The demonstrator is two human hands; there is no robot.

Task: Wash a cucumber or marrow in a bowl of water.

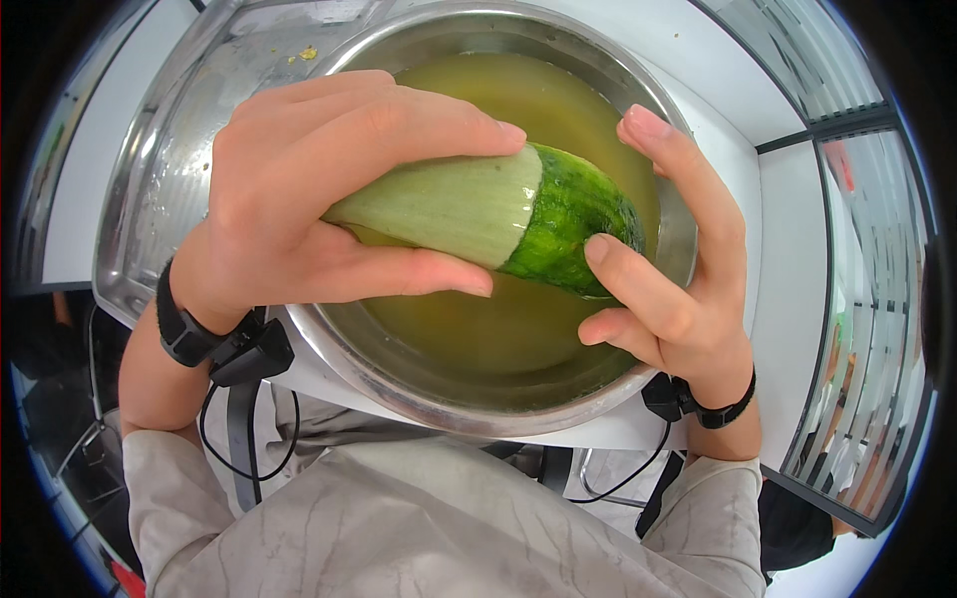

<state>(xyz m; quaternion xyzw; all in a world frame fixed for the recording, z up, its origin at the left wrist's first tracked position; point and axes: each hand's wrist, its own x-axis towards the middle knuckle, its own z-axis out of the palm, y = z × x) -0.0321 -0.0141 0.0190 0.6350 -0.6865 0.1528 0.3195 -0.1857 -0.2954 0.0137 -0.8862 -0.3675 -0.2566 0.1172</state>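
My left hand (299, 194) grips a pale green, ribbed leaf-like husk (448, 209) between its thumb and fingers. Out of the husk's right end shows a glossy green vegetable or fruit (572, 224), wet and mottled darker toward its tip; its exact kind is unclear. My right hand (691, 276) has its fingers spread around that tip, with one fingertip against the green surface and the thumb apart, just below. Both hands are above a wide stainless steel bowl (419, 415) of cloudy yellow-green liquid (478, 336). My palm hides the husk's left end.
A metal tray (176, 142) with small yellow bits (308, 53) lies left of the bowl, which stands on a white table (359, 407). Both wrists wear black straps with devices; cables (297, 433) hang from them. White partitions with slatted glass (860, 314) rise at the right.
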